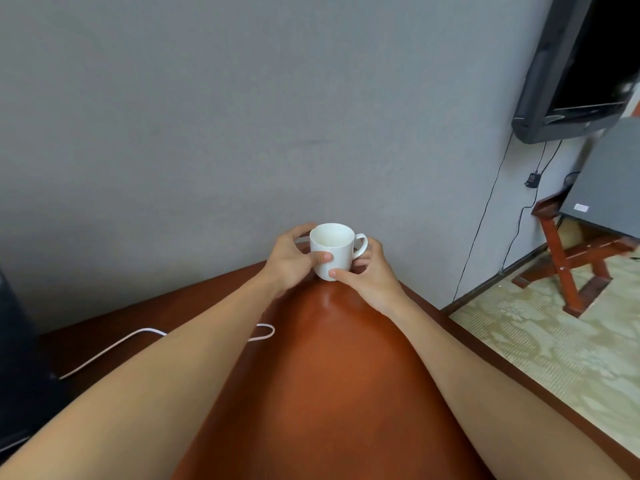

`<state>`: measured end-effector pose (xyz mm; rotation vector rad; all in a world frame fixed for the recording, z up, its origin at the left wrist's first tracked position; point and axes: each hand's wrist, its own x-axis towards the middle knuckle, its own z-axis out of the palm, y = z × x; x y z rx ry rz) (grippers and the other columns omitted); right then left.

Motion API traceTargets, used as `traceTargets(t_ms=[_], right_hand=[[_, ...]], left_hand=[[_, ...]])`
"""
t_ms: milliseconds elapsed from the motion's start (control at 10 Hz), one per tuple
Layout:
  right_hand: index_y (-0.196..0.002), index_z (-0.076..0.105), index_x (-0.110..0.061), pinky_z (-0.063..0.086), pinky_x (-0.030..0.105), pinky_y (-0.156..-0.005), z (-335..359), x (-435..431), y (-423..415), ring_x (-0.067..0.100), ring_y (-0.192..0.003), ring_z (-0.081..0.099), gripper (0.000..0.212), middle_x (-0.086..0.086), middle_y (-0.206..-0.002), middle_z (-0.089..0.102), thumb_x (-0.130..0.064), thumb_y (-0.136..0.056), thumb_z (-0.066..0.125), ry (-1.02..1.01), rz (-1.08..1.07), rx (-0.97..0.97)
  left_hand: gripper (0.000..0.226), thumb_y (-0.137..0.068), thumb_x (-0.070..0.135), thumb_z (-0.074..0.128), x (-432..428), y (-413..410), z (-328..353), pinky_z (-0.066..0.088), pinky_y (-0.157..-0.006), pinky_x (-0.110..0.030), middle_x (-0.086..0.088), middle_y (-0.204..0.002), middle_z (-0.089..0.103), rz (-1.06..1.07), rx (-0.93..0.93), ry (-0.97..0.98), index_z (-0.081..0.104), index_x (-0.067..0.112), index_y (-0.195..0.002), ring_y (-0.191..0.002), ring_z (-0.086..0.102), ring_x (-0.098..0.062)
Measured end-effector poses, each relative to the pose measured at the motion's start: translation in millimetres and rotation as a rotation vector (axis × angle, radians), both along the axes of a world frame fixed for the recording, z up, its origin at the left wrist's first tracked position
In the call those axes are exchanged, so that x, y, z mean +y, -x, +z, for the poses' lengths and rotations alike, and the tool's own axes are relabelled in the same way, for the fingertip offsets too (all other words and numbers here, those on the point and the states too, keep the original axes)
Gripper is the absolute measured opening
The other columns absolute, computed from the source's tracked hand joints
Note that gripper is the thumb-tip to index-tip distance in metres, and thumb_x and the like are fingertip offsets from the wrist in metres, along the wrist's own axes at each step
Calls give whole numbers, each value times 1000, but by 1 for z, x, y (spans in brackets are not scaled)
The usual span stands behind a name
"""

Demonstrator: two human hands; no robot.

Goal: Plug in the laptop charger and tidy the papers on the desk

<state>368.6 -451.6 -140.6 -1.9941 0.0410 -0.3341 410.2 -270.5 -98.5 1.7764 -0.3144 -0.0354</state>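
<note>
At the far corner of a reddish-brown desk [346,375], curled fingers [320,257] close on a white mug [334,251] from both sides. The left hand [287,259] wraps the mug's left wall, thumb laid across the front. The right hand [372,275] pinches the lower right of the mug, thumb at the base and the other fingers tucked under the handle. The mug stands upright with its handle pointing right, its base at the desk top close to a grey wall [242,116]. Both bare forearms reach up from the bottom of the frame. A white cable [110,348] lies on the desk to the left, passing under the left forearm and looping out just right of it; its ends are hidden. A dark object [17,358] fills the left edge. Farther right, a wall-mounted television [568,64] hangs above a wooden stand [561,258] bearing a grey box [609,188], on patterned carpet [536,341].
</note>
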Motion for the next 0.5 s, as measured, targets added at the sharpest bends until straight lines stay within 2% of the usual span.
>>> traceTargets(t_ms=[100, 200, 300, 400, 500], right_hand=[[-140, 33, -37, 51, 34, -98, -1, -2, -14, 0, -107, 60, 88, -19, -111, 63, -52, -70, 84, 68, -34, 0], [-142, 30, -36, 51, 36, -97, -1, -1, -25, 2, -103, 61, 86, -25, -102, 61, -57, -74, 79, 169, -43, -18], [-138, 28, -29, 49, 43, -97, -1, 1, -31, 9, -99, 63, 80, -26, -93, 59, -58, -79, 74, 287, -74, -55], [-137, 20, -31, 50, 46, -96, -1, 1, -33, 12, -98, 65, 83, -20, -97, 65, -62, -80, 71, 278, -92, -67], [-136, 18, -31, 51, 47, -94, -2, 4, -30, 16, -103, 63, 92, -12, -108, 66, -77, -72, 65, 287, -129, -68]], left_hand=[[70, -86, 5, 82, -5, -17, -5, 49, -75, -8, 3, -131, 62, 11, -14, 14, 53, 19, -148, -117, 62, -13], [71, -90, 6, 78, -9, -33, -14, 52, -94, -21, -1, -141, 60, 4, -12, 39, 48, 22, -152, -123, 59, -14], [70, -94, 9, 75, -10, -41, -17, 49, -105, -30, -1, -145, 58, -18, -13, 17, 44, 24, -155, -130, 57, -15], [77, -97, 9, 72, -12, -41, -14, 42, -107, -26, 0, -152, 51, -76, 1, -10, 32, 23, -161, -133, 50, -10], [102, -92, 9, 78, -13, -36, -13, 38, -119, -35, -4, -162, 41, -140, 41, -56, 11, 28, -167, -138, 45, -12]])
